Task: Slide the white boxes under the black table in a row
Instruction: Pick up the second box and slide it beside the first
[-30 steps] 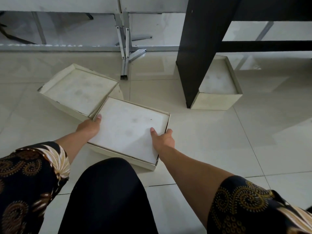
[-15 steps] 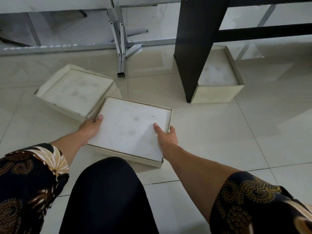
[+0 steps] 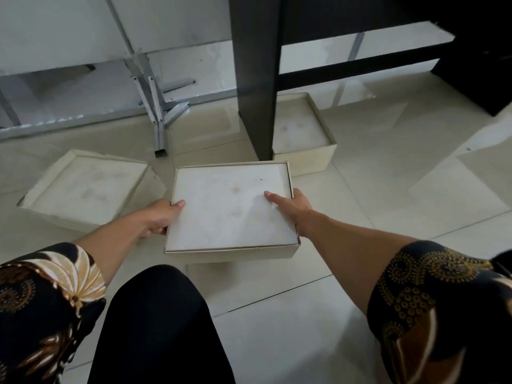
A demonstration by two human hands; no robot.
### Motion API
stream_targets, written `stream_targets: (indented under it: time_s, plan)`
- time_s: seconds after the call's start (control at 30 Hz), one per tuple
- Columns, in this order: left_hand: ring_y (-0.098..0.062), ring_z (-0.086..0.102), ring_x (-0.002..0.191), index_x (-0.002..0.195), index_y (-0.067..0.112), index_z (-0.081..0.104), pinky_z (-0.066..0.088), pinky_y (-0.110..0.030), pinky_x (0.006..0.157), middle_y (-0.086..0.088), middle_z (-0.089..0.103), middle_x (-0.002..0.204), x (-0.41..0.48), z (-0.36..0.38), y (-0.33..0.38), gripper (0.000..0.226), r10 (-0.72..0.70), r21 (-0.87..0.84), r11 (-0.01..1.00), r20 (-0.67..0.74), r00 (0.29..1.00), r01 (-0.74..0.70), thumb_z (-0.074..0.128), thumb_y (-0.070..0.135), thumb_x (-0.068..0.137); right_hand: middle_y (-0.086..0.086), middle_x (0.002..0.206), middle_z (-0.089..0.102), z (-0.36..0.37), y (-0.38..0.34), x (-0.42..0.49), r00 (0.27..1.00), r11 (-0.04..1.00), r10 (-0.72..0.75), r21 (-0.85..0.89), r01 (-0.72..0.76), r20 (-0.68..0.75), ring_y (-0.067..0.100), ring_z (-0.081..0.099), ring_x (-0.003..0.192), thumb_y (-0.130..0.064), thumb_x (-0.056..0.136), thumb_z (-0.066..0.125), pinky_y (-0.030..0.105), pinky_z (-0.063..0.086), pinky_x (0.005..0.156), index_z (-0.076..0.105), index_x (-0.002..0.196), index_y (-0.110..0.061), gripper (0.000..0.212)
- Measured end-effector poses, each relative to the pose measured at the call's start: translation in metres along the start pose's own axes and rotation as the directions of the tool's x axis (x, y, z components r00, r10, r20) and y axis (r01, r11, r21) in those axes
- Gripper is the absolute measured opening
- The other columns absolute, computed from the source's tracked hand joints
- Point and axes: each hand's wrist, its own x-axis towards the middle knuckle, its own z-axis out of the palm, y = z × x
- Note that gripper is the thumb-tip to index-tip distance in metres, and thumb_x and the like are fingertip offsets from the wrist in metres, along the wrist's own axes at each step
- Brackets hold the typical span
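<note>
Both hands hold the middle box (image 3: 232, 207) by its short sides: the left hand (image 3: 159, 218) wraps the left edge with the thumb lying on top, and the right hand (image 3: 289, 207) clasps the right edge with a finger stretched across the white top. The box sits in this grip just above or on the tiled floor (image 3: 388, 189); which one I cannot tell, though a shadow shows beneath its near edge. Its cream cardboard walls frame a flat white sheet that fills it to the rim; what lies under the sheet is hidden. Just beyond the grip stands the black table leg (image 3: 256, 79), close to the box's far edge. Beyond and right of the grip, a second box (image 3: 302, 134) lies partly behind that leg, under the table, filled with the same white sheet. Left of the grip a third box (image 3: 83, 187) rests askew on the floor, also sheet-filled, near a grey metal stand (image 3: 158, 106).
</note>
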Motion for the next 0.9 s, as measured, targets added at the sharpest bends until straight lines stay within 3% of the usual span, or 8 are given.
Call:
stream_targets:
  time_s: [0.1,0.2,0.3,0.6,0.73,0.83,0.9]
  plan:
    - [-0.027,0.066,0.098,0.121,0.0,0.055,0.056,-0.037,0.075,-0.015,0.067,0.116,-0.01,0.007,0.034,0.047,0.033,0.021,0.999,0.026,0.999,-0.034,0.04,0.039,0.1,0.003,0.114,0.067,-0.034,-0.023,-0.007,1.0,1.0,-0.003,-0.003,0.003,0.016,0.027,0.072,0.091,-0.061,0.052,0.087,0.05,0.061,0.078,0.046,0.135,-0.021,0.101]
    - [-0.025,0.068,0.091,0.114,0.001,0.059,0.056,-0.034,0.068,-0.013,0.07,0.108,-0.02,0.022,0.068,0.045,0.068,0.047,0.996,0.068,0.995,-0.071,0.04,0.04,0.1,0.006,0.114,0.068,-0.071,-0.038,-0.012,1.0,1.0,-0.012,0.02,0.012,0.019,0.03,0.074,0.089,-0.063,0.04,0.089,0.056,0.061,0.074,0.048,0.128,-0.02,0.107]
    - [-0.021,0.068,0.079,0.109,0.002,0.06,0.058,-0.031,0.06,-0.011,0.071,0.098,-0.03,0.042,0.098,0.042,0.116,0.058,0.991,0.08,0.99,-0.12,0.042,0.039,0.1,0.01,0.118,0.068,-0.109,-0.048,-0.017,0.999,0.999,-0.034,0.038,0.034,-0.007,0.034,0.073,0.092,-0.06,0.038,0.092,0.057,0.06,0.078,0.049,0.136,-0.017,0.115]
    - [-0.025,0.06,0.078,0.113,0.004,0.057,0.058,-0.032,0.057,-0.012,0.065,0.096,-0.053,0.121,0.167,0.034,0.206,0.07,0.972,0.186,0.961,-0.222,0.044,0.033,0.1,0.013,0.111,0.072,-0.219,-0.066,-0.029,0.998,0.998,-0.029,-0.065,0.026,-0.058,0.034,0.075,0.088,-0.056,0.052,0.092,0.056,0.06,0.079,0.054,0.129,-0.016,0.094]
    - [-0.026,0.058,0.083,0.114,0.002,0.057,0.057,-0.035,0.063,-0.013,0.064,0.098,-0.053,0.162,0.202,0.035,0.232,0.065,0.966,0.215,0.949,-0.25,0.045,0.031,0.1,0.013,0.105,0.075,-0.269,-0.067,-0.021,0.994,0.996,-0.012,-0.087,0.003,-0.104,0.035,0.076,0.082,-0.057,0.043,0.094,0.06,0.059,0.076,0.058,0.121,-0.016,0.096]
    - [-0.027,0.061,0.082,0.113,0.0,0.058,0.059,-0.033,0.056,-0.014,0.064,0.101,-0.05,0.199,0.229,0.036,0.246,0.062,0.963,0.205,0.947,-0.263,0.046,0.031,0.1,0.009,0.086,0.079,-0.309,-0.067,-0.008,0.992,0.993,-0.012,-0.115,-0.002,-0.128,0.031,0.077,0.073,-0.061,0.04,0.093,0.055,0.061,0.068,0.064,0.107,-0.018,0.084]
    - [-0.025,0.064,0.077,0.112,0.001,0.058,0.06,-0.031,0.051,-0.015,0.065,0.102,-0.045,0.224,0.245,0.034,0.245,0.045,0.965,0.193,0.95,-0.258,0.045,0.03,0.1,0.009,0.09,0.078,-0.334,-0.069,0.005,0.99,0.99,-0.005,-0.143,-0.016,-0.141,0.031,0.077,0.074,-0.065,0.038,0.091,0.053,0.062,0.071,0.063,0.105,-0.019,0.086]
